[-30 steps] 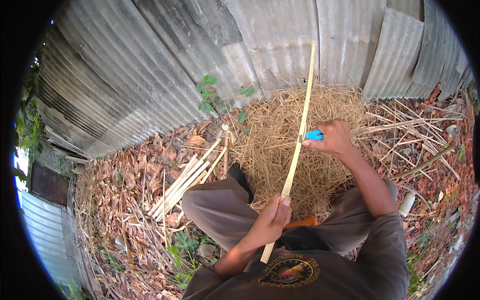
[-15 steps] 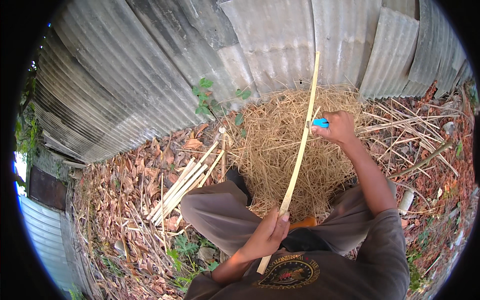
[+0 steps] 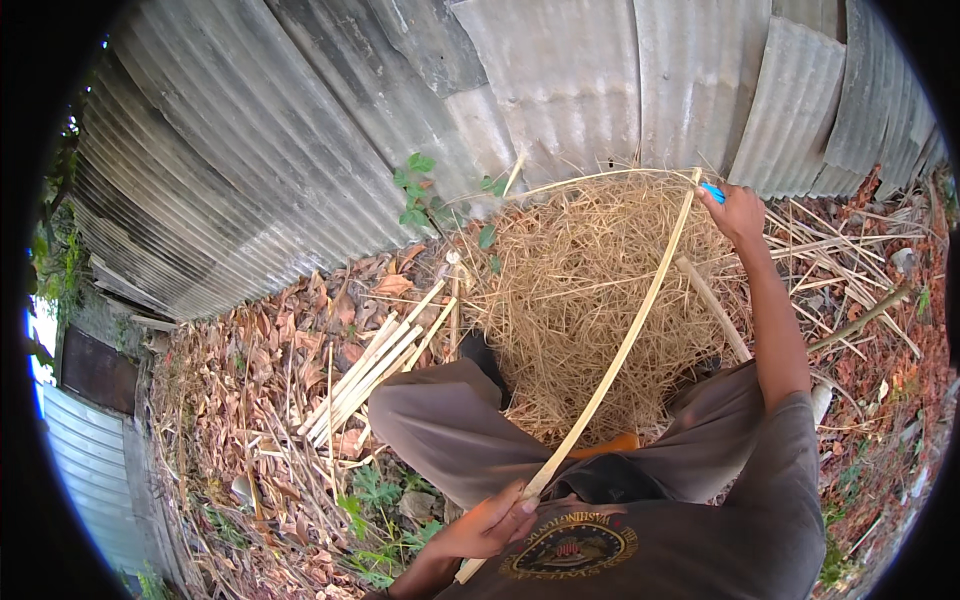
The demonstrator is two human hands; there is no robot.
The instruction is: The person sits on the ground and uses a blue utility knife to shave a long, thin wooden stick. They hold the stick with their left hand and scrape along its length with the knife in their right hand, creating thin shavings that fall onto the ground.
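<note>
A long, pale bamboo strip (image 3: 622, 350) runs slantwise from my lap up to the far right. My left hand (image 3: 498, 520) is closed round its lower part, near my belly, and its near end sticks out below the fingers. My right hand (image 3: 742, 214), arm stretched out, grips a small blue-handled cutting tool (image 3: 713, 193) at the strip's far end. The tool's blade cannot be made out. From that far end a thin shaving (image 3: 590, 180) arches left above the straw.
Fine straw-like shavings (image 3: 580, 330) heap between my legs. At left lies a bundle of pale strips (image 3: 365, 380) on dry leaves. A thicker stick (image 3: 714, 310) leans near my right knee. Corrugated metal sheets (image 3: 570, 90) stand behind; loose sticks (image 3: 850, 250) lie at right.
My right hand with the blue tool has moved outward and right to the strip's far end. My left hand has shifted down and left. The strip leans further right, and a long shaving now shows.
</note>
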